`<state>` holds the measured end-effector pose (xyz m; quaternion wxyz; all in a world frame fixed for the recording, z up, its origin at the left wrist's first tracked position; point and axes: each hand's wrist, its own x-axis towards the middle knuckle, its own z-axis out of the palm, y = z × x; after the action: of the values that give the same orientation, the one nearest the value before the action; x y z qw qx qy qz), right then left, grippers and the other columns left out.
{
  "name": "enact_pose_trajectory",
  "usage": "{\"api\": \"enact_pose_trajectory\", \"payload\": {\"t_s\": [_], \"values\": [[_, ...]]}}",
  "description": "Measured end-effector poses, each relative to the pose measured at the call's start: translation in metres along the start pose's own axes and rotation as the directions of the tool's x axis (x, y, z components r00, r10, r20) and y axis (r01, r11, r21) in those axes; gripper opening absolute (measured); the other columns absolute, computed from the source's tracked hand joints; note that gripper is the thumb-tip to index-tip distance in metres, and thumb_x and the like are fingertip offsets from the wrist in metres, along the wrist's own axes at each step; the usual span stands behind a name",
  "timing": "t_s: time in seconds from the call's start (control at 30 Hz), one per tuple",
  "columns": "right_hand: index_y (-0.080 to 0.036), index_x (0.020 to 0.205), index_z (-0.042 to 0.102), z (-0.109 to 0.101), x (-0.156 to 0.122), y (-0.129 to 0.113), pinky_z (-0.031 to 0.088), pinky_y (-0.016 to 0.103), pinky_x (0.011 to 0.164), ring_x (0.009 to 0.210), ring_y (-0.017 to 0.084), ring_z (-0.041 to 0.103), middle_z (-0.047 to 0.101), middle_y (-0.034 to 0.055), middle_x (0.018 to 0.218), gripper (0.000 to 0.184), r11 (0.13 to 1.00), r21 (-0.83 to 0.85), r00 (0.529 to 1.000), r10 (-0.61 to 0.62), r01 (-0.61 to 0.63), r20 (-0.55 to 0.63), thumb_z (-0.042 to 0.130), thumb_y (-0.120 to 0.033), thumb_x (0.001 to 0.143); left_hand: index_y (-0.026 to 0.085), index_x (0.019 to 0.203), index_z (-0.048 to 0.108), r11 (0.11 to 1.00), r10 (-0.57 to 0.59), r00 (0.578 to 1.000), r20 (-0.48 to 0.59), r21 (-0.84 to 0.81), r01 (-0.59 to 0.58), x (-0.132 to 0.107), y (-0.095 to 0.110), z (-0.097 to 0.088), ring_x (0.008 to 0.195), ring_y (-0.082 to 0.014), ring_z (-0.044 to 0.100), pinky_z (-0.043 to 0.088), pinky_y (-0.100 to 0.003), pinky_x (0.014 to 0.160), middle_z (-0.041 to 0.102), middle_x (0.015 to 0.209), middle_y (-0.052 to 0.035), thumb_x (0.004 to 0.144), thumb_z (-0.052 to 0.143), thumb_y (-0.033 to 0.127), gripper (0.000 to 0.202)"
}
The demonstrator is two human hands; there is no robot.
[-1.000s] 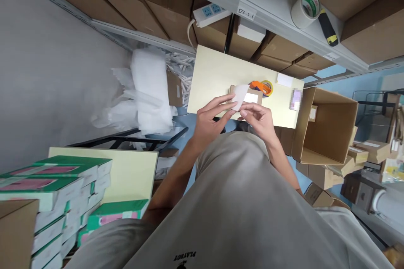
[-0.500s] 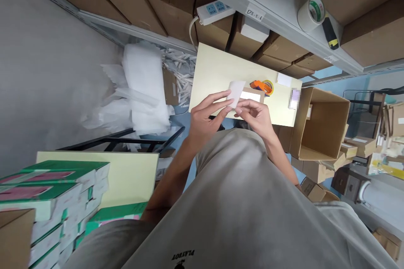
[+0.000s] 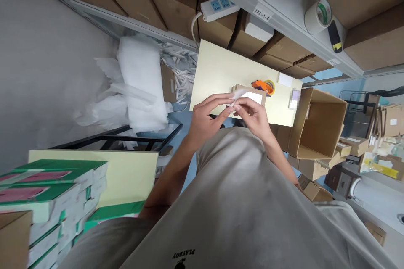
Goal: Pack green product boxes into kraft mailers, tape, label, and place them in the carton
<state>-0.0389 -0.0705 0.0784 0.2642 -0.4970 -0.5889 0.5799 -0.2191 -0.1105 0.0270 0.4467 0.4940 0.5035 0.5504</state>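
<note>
A small white slip of paper (image 3: 239, 93) is pinched between the fingertips of both hands, seen almost edge-on and partly hidden by the fingers. My left hand (image 3: 211, 114) has its thumb and fingers closed on the left end. At the right end, my right hand (image 3: 254, 118) is closed with thumb and fingertips on the same slip. Just beyond the fingers, a small cardboard box (image 3: 264, 99) with a white label lies on the pale yellow table (image 3: 214, 67). Behind that box is an orange tape dispenser (image 3: 260, 85) holding a yellow roll.
An open cardboard carton (image 3: 322, 124) stands at the table's right end. White foam wrap (image 3: 142, 84) is at the left. Green boxes (image 3: 59, 170) are stacked at lower left. A shelf above holds a tape roll (image 3: 315, 17), a cutter (image 3: 335, 38) and a power strip (image 3: 217, 8).
The paper slip has tipped from facing me to nearly edge-on and lower, uncovering more of the small box. My hands have drawn slightly closer together.
</note>
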Motion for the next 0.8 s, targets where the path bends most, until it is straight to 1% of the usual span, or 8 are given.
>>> {"api": "enact_pose_trajectory", "payload": {"t_s": [0.17,0.3,0.4,0.47,0.57,0.63,0.73,0.8], "values": [[-0.028,0.101,0.077,0.004,0.001,-0.003,0.066,0.037,0.093,0.1,0.022,0.074,0.078,0.0044,0.11,0.046,0.996,-0.074,0.999,-0.048,0.048,-0.003,0.072,-0.074,0.104,0.023,0.111,0.078,0.945,-0.198,0.98,0.023,-0.262,0.197,-0.002,0.001,0.004,0.126,-0.0295,0.081,0.065,-0.046,0.115,0.086,0.123,-0.0113,0.1,0.08,0.068,0.046],[-0.027,0.096,0.074,0.008,0.003,-0.001,0.066,0.036,0.091,0.096,0.021,0.073,0.077,0.0033,0.105,0.034,0.99,-0.119,0.997,-0.074,0.071,-0.02,0.073,-0.061,0.104,0.021,0.101,0.072,0.895,-0.285,0.958,0.023,-0.351,0.275,-0.002,-0.004,0.005,0.123,-0.0307,0.081,0.066,-0.045,0.11,0.086,0.122,-0.0143,0.096,0.084,0.07,0.051],[-0.027,0.092,0.071,0.005,0.0,0.009,0.065,0.034,0.086,0.093,0.02,0.073,0.075,0.0021,0.099,0.021,0.984,-0.17,0.998,-0.065,0.061,-0.02,0.072,-0.046,0.101,0.021,0.098,0.07,0.851,-0.362,0.932,-0.035,-0.421,0.315,0.002,-0.022,0.007,0.115,-0.0285,0.081,0.067,-0.041,0.102,0.086,0.121,-0.0141,0.094,0.085,0.067,0.049],[-0.027,0.089,0.069,-0.004,-0.007,0.023,0.063,0.033,0.08,0.089,0.021,0.073,0.074,0.0015,0.094,0.013,0.972,-0.233,1.0,-0.024,0.02,-0.014,0.07,-0.038,0.096,0.021,0.096,0.069,0.797,-0.447,0.889,-0.101,-0.496,0.344,0.004,-0.044,0.007,0.109,-0.0265,0.081,0.067,-0.037,0.095,0.086,0.115,-0.0125,0.093,0.086,0.064,0.047],[-0.026,0.086,0.067,-0.028,-0.02,0.052,0.06,0.033,0.076,0.088,0.023,0.076,0.076,0.0025,0.09,0.011,0.935,-0.335,0.993,0.116,-0.118,-0.024,0.066,-0.037,0.09,0.023,0.093,0.065,0.719,-0.587,0.779,-0.221,-0.584,0.376,0.003,-0.088,-0.005,0.104,-0.0244,0.081,0.066,-0.034,0.092,0.083,0.102,-0.0085,0.088,0.088,0.059,0.044],[-0.026,0.086,0.067,-0.047,-0.025,0.071,0.06,0.035,0.078,0.091,0.026,0.079,0.078,0.0041,0.089,0.015,0.904,-0.374,0.978,0.2,-0.208,-0.062,0.066,-0.04,0.088,0.024,0.092,0.063,0.694,-0.649,0.689,-0.324,-0.623,0.361,-0.004,-0.118,-0.023,0.106,-0.024,0.081,0.065,-0.034,0.093,0.082,0.099,-0.0077,0.085,0.089,0.058,0.043],[-0.026,0.085,0.065,-0.066,-0.019,0.093,0.063,0.038,0.078,0.091,0.028,0.08,0.079,0.0057,0.089,0.02,0.879,-0.387,0.96,0.244,-0.277,-0.134,0.067,-0.046,0.085,0.025,0.095,0.062,0.682,-0.714,0.504,-0.486,-0.648,0.34,-0.027,-0.153,-0.06,0.106,-0.0213,0.078,0.062,-0.03,0.089,0.079,0.102,-0.0088,0.085,0.087,0.06,0.044],[-0.027,0.084,0.063,-0.064,-0.001,0.101,0.065,0.037,0.075,0.09,0.028,0.08,0.079,0.0055,0.089,0.02,0.876,-0.396,0.961,0.237,-0.275,-0.144,0.069,-0.046,0.083,0.026,0.098,0.061,0.708,-0.705,0.365,-0.609,-0.633,0.312,-0.048,-0.167,-0.085,0.1,-0.0178,0.076,0.06,-0.026,0.085,0.075,0.101,-0.0074,0.087,0.084,0.061,0.043]]}}
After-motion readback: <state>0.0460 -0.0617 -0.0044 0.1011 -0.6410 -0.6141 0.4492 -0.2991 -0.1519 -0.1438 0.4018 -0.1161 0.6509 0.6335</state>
